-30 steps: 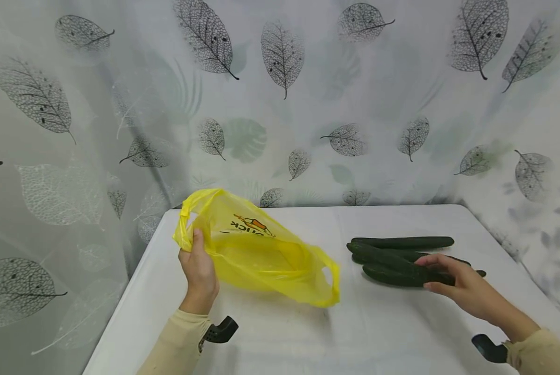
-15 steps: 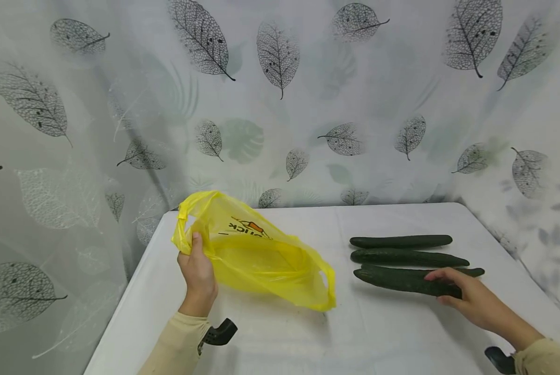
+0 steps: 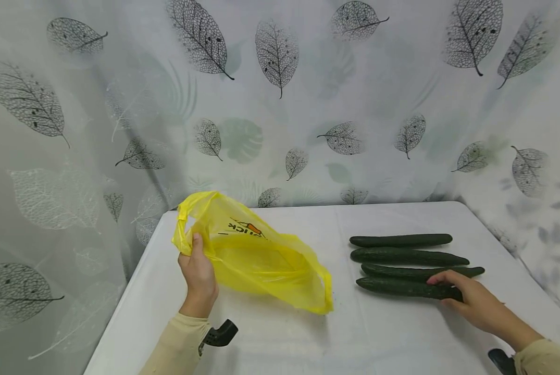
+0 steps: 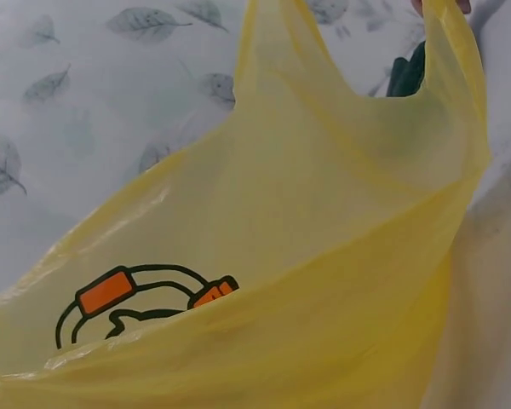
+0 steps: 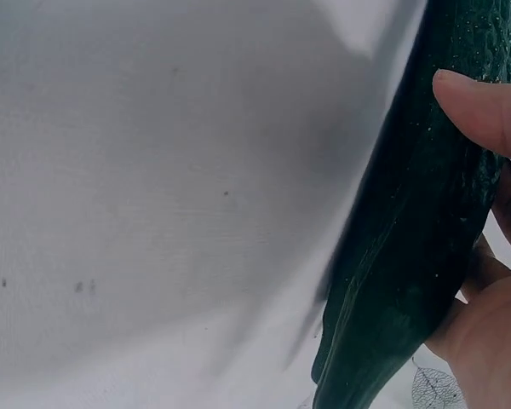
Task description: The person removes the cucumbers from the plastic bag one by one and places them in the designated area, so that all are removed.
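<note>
My left hand (image 3: 198,284) grips a yellow plastic bag (image 3: 261,255) near one handle and holds it up at the left of the table. The bag's mouth gapes, and its printed side shows in the left wrist view. At the right, several dark green cucumbers lie side by side, roughly parallel. My right hand (image 3: 481,304) holds the right end of the nearest cucumber (image 3: 401,288). In the right wrist view the thumb (image 5: 481,111) lies across this cucumber, with the other fingers partly hidden behind it.
Behind the held one lie a cucumber (image 3: 378,271), another cucumber (image 3: 406,255) and the farthest cucumber (image 3: 401,240). A white cloth (image 3: 298,344) covers the table. A leaf-printed curtain (image 3: 251,104) hangs along the back and sides.
My right hand has drawn the nearest cucumber off the others toward the table's front, so it lies apart from them. The bag's right side has sagged a little; my left hand barely moves.
</note>
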Motion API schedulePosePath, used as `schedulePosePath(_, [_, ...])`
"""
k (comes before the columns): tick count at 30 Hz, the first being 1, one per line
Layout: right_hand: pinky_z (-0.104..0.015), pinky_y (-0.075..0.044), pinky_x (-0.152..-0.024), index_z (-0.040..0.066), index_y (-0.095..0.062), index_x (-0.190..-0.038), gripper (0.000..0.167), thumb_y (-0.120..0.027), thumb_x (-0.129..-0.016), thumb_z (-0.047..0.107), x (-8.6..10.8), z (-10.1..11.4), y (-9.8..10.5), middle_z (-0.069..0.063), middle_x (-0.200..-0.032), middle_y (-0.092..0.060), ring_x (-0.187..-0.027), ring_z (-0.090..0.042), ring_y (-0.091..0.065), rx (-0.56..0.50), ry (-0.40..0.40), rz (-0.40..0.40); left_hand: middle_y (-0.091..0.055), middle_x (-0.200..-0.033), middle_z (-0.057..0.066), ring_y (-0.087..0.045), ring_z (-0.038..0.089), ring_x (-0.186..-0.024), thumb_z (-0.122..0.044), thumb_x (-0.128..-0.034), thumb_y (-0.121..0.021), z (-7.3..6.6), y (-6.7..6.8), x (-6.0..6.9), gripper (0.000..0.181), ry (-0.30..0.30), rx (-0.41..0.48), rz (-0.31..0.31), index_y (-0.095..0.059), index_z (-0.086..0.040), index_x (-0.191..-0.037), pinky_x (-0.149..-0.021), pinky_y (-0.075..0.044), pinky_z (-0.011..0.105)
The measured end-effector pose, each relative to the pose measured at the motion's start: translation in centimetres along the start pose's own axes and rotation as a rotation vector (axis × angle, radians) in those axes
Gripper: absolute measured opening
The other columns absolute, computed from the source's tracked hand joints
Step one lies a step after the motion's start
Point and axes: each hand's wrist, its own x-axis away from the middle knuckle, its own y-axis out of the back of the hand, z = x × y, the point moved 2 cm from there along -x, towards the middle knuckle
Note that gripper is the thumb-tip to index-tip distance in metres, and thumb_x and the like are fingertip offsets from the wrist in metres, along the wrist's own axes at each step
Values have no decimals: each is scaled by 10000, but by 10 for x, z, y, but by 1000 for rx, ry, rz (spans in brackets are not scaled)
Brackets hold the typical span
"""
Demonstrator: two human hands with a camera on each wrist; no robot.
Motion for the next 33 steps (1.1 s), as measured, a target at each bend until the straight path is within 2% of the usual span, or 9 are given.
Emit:
schedulePosePath(5, [-304,-522,-822,148,-666,-1157,496,-861,-721,13,0,-1,-3,18,-1128,-675,-1068,-83,-591,22,-9,19,-579,-1148,61,-602,175,-1022,-340,-1101,-417,2,1,0,382,3,4,-6,-446,-69,-1369,-911,-513,278])
schedulePosePath(12, [-363,-536,-810,151,-667,-1148,492,-865,-717,19,2,-5,-8,23,-1117,-672,-1038,-119,-604,45,-10,30,-574,-1168,59,-593,189,-1053,-333,-1102,-414,3,4,3,388,15,3,-9,-439,-63,-1380,-923,-509,286])
schedulePosePath(15, [-407,-539,-811,147,-670,-1139,492,-866,-711,7,3,-6,-10,9,-1120,-674,-1026,-193,-623,51,-25,32,-575,-1181,56,-590,192,-1071,-346,-1098,-425,3,5,4,391,29,15,-8,-437,-80,-1384,-928,-510,285])
schedulePosePath(20, [-542,-521,-835,100,-666,-1132,476,-842,-716,-52,3,-7,-15,-70,-1134,-672,-1060,-400,-619,33,-54,50,-582,-1184,50,-602,189,-1065,-369,-1086,-459,4,8,6,391,45,48,1,-440,-114,-1383,-915,-524,280])
schedulePosePath(22, [-539,-511,-846,94,-669,-1123,477,-837,-708,-69,3,-7,-16,-76,-1136,-672,-1076,-421,-611,45,-49,37,-589,-1174,44,-604,187,-1053,-361,-1081,-477,4,10,7,390,43,63,-3,-448,-111,-1379,-905,-527,273])
schedulePosePath(27, [-504,-506,-855,84,-680,-1099,483,-829,-681,-108,2,-6,-19,-79,-1128,-674,-1079,-408,-617,95,-28,-1,-585,-1216,54,-585,170,-1038,-308,-1066,-499,-2,16,11,419,-7,87,-3,-492,-95,-1426,-919,-511,261])
schedulePosePath(33, [-580,-527,-788,50,-687,-1108,449,-834,-705,-84,1,-1,-15,-147,-1133,-649,-993,-434,-646,113,-91,42,-551,-1317,115,-529,229,-1135,-309,-1048,-496,-17,25,13,465,-155,87,23,-542,-19,-1410,-1002,-447,261])
